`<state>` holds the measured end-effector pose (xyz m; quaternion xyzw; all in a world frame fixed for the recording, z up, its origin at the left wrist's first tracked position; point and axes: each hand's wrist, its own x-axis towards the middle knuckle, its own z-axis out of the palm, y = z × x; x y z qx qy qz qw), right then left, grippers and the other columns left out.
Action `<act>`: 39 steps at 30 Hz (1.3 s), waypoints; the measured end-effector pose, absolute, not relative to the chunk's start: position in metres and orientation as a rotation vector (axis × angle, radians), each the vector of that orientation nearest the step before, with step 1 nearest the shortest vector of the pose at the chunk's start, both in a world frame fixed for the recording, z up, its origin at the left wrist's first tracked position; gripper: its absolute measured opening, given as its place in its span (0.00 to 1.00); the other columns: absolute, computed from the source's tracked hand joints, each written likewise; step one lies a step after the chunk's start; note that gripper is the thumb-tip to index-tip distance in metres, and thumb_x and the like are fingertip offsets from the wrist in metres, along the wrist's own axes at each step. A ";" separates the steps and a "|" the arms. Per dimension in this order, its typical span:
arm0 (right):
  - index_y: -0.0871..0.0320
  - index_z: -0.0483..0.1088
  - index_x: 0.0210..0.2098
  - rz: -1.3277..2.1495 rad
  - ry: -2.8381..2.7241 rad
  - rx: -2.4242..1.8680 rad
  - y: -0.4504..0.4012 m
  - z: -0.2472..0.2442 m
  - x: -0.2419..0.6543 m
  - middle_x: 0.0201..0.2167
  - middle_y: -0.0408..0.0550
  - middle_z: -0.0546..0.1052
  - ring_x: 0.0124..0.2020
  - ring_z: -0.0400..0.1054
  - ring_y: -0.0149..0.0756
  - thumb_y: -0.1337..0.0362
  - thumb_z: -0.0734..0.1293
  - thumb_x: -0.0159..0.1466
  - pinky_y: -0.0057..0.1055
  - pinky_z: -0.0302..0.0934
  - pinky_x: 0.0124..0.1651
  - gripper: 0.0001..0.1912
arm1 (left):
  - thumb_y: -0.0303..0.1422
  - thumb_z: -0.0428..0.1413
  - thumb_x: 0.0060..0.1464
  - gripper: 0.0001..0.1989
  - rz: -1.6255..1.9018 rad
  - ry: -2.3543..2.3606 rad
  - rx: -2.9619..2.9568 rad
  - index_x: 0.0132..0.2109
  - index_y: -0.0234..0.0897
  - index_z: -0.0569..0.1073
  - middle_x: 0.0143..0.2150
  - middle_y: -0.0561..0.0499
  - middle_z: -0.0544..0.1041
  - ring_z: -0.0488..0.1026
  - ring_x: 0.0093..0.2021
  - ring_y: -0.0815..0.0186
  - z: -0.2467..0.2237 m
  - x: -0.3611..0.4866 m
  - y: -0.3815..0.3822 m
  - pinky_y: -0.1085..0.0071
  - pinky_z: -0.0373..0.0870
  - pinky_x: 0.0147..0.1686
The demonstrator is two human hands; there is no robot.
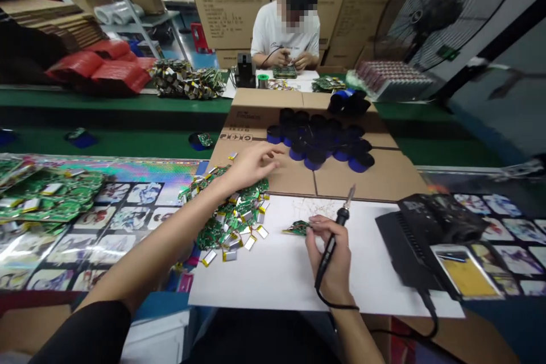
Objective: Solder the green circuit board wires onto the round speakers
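My left hand [255, 164] is stretched out above the cardboard, fingers apart and holding nothing. Just beyond it stands a cluster of black-and-blue round cups [313, 158]. Under my left forearm spreads a pile of green circuit boards with small silver battery packs [232, 219]. My right hand [335, 256] is closed around a soldering iron [330, 247], whose tip points up and away. At the fingertips of that same hand is a small green circuit board [298, 228], partly covered by the fingers. Thin wire bits [313, 206] lie on the white sheet [273, 278].
A black soldering station [420, 244] stands at the right, beside a tray with a yellow sponge [467, 273]. The flattened cardboard [350, 187] spans a green conveyor [170, 119]. Across it, a co-worker [285, 40] handles boards. More boards [51, 199] are stacked at left.
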<state>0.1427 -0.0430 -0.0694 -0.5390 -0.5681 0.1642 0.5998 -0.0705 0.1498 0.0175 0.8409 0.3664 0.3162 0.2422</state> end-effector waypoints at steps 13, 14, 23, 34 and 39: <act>0.51 0.74 0.49 0.373 -1.310 -1.304 -0.064 -0.054 0.182 0.47 0.52 0.85 0.48 0.85 0.43 0.67 0.71 0.70 0.33 0.82 0.39 0.09 | 0.33 0.65 0.61 0.11 0.661 1.313 2.326 0.41 0.39 0.70 0.46 0.44 0.74 0.75 0.45 0.53 0.002 -0.001 0.182 0.59 0.73 0.46; 0.51 0.74 0.50 0.375 -1.315 -1.317 -0.066 -0.054 0.184 0.47 0.52 0.86 0.47 0.85 0.43 0.66 0.71 0.70 0.33 0.81 0.38 0.10 | 0.33 0.66 0.60 0.11 0.639 1.287 2.324 0.40 0.40 0.69 0.43 0.46 0.74 0.75 0.43 0.54 0.005 -0.007 0.177 0.60 0.72 0.45; 0.50 0.72 0.48 0.476 -1.437 -1.358 -0.064 -0.050 0.200 0.45 0.47 0.85 0.47 0.83 0.39 0.67 0.71 0.70 0.32 0.77 0.41 0.09 | 0.32 0.67 0.58 0.19 0.283 0.779 2.183 0.54 0.43 0.72 0.53 0.48 0.81 0.80 0.49 0.59 0.013 -0.066 0.048 0.64 0.76 0.48; 0.51 0.72 0.45 0.609 -1.337 -1.304 -0.053 -0.030 0.195 0.39 0.44 0.85 0.42 0.84 0.35 0.68 0.69 0.71 0.32 0.79 0.47 0.06 | 0.34 0.65 0.67 0.27 0.712 0.901 2.133 0.67 0.45 0.65 0.66 0.42 0.71 0.70 0.69 0.54 -0.002 -0.039 -0.025 0.56 0.70 0.68; 0.50 0.72 0.51 0.682 -1.287 -1.230 -0.062 -0.025 0.194 0.53 0.50 0.84 0.58 0.81 0.40 0.68 0.71 0.71 0.37 0.82 0.56 0.11 | 0.31 0.63 0.67 0.11 1.089 1.112 2.092 0.52 0.40 0.71 0.43 0.50 0.76 0.75 0.43 0.63 -0.006 -0.036 -0.024 0.67 0.74 0.46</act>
